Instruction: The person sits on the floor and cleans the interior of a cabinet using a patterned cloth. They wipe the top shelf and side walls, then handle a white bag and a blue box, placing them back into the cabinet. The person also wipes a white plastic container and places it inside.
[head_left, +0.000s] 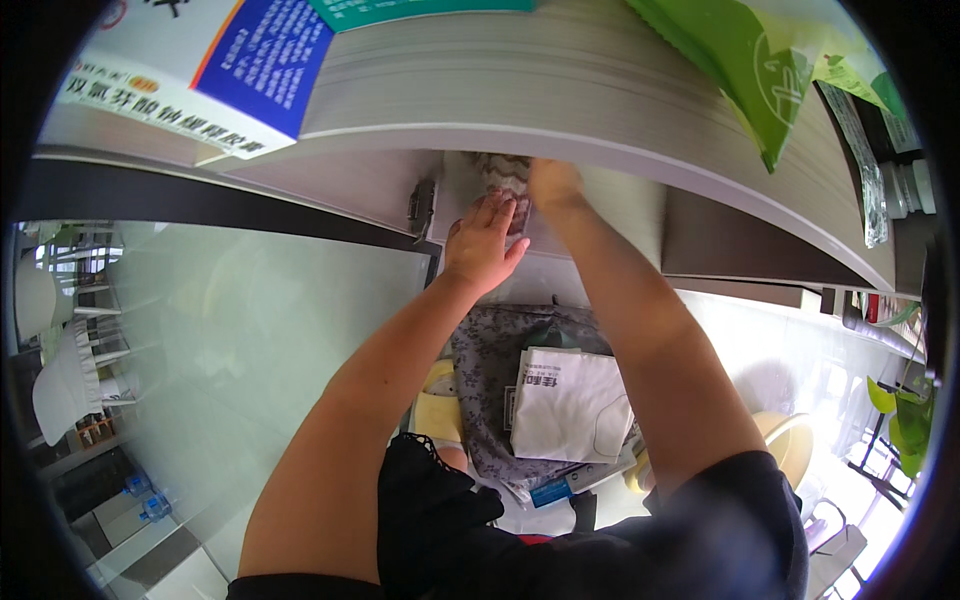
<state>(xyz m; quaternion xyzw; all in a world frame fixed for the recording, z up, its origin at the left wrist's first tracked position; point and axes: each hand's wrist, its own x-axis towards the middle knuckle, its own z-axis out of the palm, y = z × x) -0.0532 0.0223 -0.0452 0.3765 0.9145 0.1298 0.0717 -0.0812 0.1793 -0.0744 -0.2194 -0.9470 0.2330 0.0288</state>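
Inside a low cabinet compartment, a striped brown and grey fabric item (508, 172) lies beneath the cabinet top. My left hand (484, 244) rests palm down with its fingertips on the near part of this fabric. Just to the right, my right hand (555, 184) touches or grips the fabric's right side; its fingers are largely hidden, so its hold cannot be told. Below the hands, a dark floral fabric bag (487, 405) lies on the floor with a folded white printed bag (574, 405) on top.
Above the compartment, the wooden cabinet top (480, 82) holds a medicine box (262, 67) and a green plastic packet (750, 67). A metal door hinge (421, 208) is at the compartment's left side. A cream-coloured basin (787, 450) stands at right, and a yellow slipper (439, 416) lies beside the floral bag.
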